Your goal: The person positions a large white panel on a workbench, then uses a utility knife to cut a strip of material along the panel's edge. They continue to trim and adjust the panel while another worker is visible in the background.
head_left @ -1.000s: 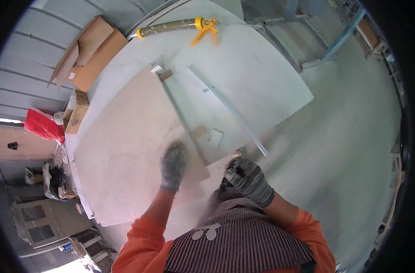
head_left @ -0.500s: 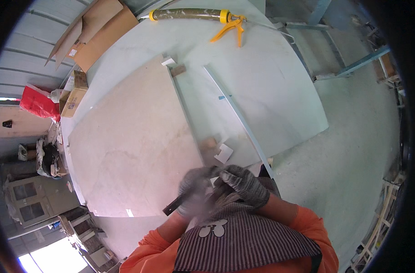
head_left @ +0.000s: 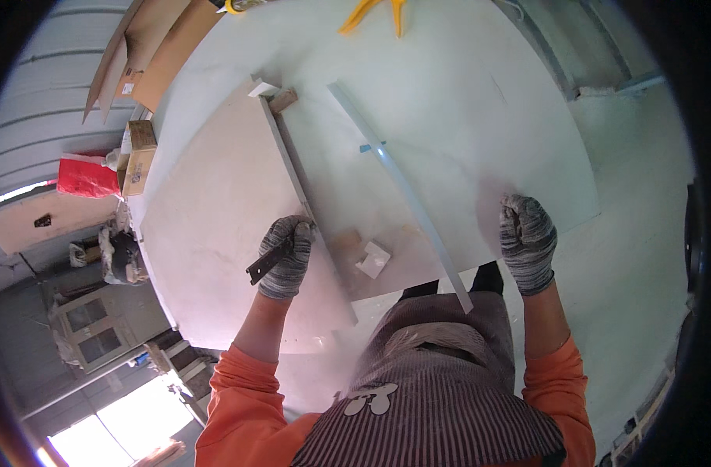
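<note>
My left hand (head_left: 287,253), in a grey knitted glove, is closed around a black flat handle (head_left: 267,262) with small holes near its end. The rest of that tool is hidden in the fist. It hovers over the right edge of a large pale panel (head_left: 215,187). My right hand (head_left: 528,243), gloved alike, is curled shut at the table's near right edge; whatever it may hold is hidden. Between my hands lies a long narrow white strip (head_left: 414,198) with a piece of blue tape (head_left: 371,146), its near end jutting past the table edge.
Beside the panel sit a notched white block (head_left: 373,260) and a wooden block (head_left: 344,240). Another white piece (head_left: 263,88) and wooden block (head_left: 283,100) are at its far corner. A yellow caulking gun handle (head_left: 371,14), cardboard (head_left: 157,54) and a red bag (head_left: 88,176) border the white table (head_left: 464,101).
My hands, together at the apron before, have moved apart: the left forward over the panel's edge with the black handle, the right out to the right. The view has shifted, cutting off the caulking gun.
</note>
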{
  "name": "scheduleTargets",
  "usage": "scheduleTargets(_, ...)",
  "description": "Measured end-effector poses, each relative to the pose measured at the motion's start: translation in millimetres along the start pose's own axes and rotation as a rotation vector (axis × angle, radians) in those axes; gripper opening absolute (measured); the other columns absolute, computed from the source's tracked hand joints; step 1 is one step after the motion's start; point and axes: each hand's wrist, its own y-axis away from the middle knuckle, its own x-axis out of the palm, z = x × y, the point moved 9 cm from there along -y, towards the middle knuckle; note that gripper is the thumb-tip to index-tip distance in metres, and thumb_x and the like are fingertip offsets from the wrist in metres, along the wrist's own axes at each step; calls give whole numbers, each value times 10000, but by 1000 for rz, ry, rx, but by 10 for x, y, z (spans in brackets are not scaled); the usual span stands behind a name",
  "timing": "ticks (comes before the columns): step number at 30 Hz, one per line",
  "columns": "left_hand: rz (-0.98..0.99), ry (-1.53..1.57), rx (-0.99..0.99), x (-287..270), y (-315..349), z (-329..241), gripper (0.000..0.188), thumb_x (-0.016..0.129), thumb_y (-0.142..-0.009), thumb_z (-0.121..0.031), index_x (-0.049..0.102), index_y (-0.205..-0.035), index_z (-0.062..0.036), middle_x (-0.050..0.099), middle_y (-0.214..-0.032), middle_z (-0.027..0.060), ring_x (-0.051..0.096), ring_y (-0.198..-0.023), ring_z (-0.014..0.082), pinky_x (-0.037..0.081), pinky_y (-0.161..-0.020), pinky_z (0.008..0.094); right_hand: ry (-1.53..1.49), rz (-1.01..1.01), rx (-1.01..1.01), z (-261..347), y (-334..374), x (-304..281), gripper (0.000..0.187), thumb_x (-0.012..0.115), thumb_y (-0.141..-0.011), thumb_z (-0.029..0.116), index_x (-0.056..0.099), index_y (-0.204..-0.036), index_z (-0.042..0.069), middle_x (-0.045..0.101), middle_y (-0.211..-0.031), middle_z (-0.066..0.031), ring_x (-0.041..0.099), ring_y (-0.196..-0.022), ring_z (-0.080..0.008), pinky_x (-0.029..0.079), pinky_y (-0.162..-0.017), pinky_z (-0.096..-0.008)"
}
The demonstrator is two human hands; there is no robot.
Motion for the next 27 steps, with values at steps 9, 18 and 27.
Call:
scheduleTargets(9,254,-500,315,225,7,-456,37,556,-864,-31,581,-878,-7,609,-754,129,613,-682,266,500,-628,322,-55,-31,32,-24,11,36,113,659,-779,42,633,-886,66,658,-831,-85,636,-709,-255,531,-650,-344)
scheduleTargets(18,321,-587,252,286,251,-330,56,568,-812,-112,561,-832,-60,570,-699,120,587,-604,332,478,-524,416,-89,-60,-21,-3,11,18,127,652,-783,47,616,-903,63,645,-806,-81,619,-667,-256,512,-602,-341)
scheduleTargets(27,452,-790,299,396,735,-401,204,539,-753,-54,581,-949,-14,510,-639,92,549,-588,244,464,-487,361,-98,-67,-24,3,-16,4,150,652,-761,42,628,-906,75,644,-801,-71,612,-649,-260,504,-588,-349)
